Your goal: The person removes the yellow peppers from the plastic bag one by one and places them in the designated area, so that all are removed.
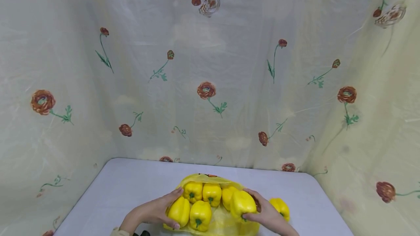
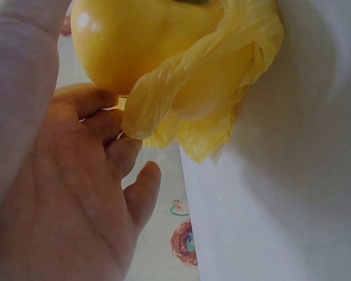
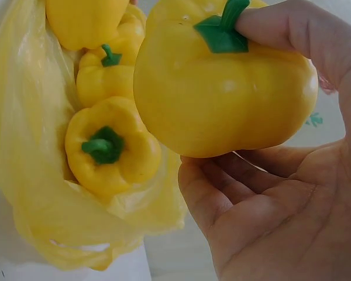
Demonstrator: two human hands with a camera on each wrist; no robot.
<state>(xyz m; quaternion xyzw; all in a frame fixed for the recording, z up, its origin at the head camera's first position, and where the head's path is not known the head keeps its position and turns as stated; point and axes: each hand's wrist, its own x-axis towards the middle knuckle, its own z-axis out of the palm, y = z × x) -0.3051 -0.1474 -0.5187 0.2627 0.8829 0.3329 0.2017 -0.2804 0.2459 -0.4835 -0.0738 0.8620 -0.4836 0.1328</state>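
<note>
Right fingers (image 3: 200, 193) clasp a yellow pepper (image 3: 222, 99); left fingers (image 1: 172, 195) curve widely round a bagged pepper (image 1: 179, 211).

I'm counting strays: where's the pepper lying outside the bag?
In the head view, the pepper lies on the table, just to the right of the right hand.

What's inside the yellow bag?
The yellow bag holds at least five yellow peppers. A held pepper in the right hand partly covers one; whatever lies beneath them is hidden.

Free tabletop (image 1: 137, 181) beyond bag (image 1: 219, 223); gap inside, front middle; lone pepper (image 1: 281, 208) obstructs right side.
</note>
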